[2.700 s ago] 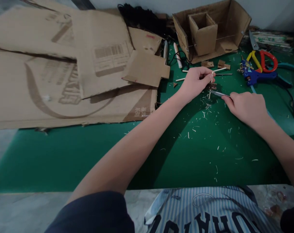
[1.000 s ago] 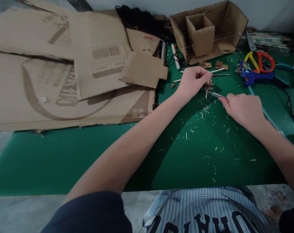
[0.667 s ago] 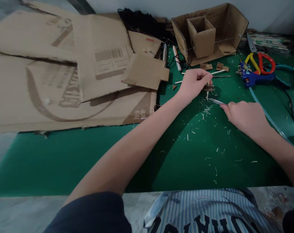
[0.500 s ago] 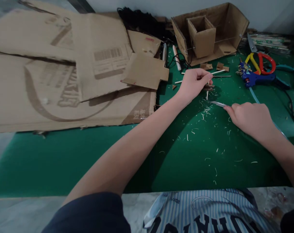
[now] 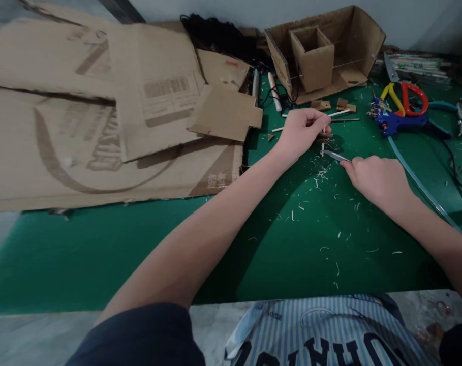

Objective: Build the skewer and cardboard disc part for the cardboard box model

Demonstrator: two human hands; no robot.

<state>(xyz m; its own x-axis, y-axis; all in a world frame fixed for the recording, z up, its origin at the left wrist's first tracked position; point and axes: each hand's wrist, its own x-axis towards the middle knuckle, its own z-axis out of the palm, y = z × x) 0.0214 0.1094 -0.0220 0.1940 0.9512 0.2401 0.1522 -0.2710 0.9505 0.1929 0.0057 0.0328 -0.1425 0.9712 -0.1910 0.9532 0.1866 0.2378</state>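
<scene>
My left hand (image 5: 301, 133) is closed in a pinch on a thin wooden stick (image 5: 322, 146) that carries a small brown cardboard piece (image 5: 325, 135), held upright on the green mat (image 5: 177, 239). My right hand (image 5: 375, 178) is closed round a small craft knife; its metal blade (image 5: 335, 155) points left and its tip lies at the lower end of the stick. Pale wood shavings (image 5: 322, 175) lie scattered on the mat just below both hands.
Large flattened cardboard sheets (image 5: 101, 112) cover the left of the mat. A cardboard box model (image 5: 322, 51) stands at the back. Red and yellow scissors (image 5: 409, 96), a blue glue gun (image 5: 398, 122), loose sticks (image 5: 339, 113) and a clear ruler (image 5: 421, 185) lie right.
My right hand drew the knife a little down and away from the stick, then brought the blade back up to its lower end. My left hand has kept its pinch.
</scene>
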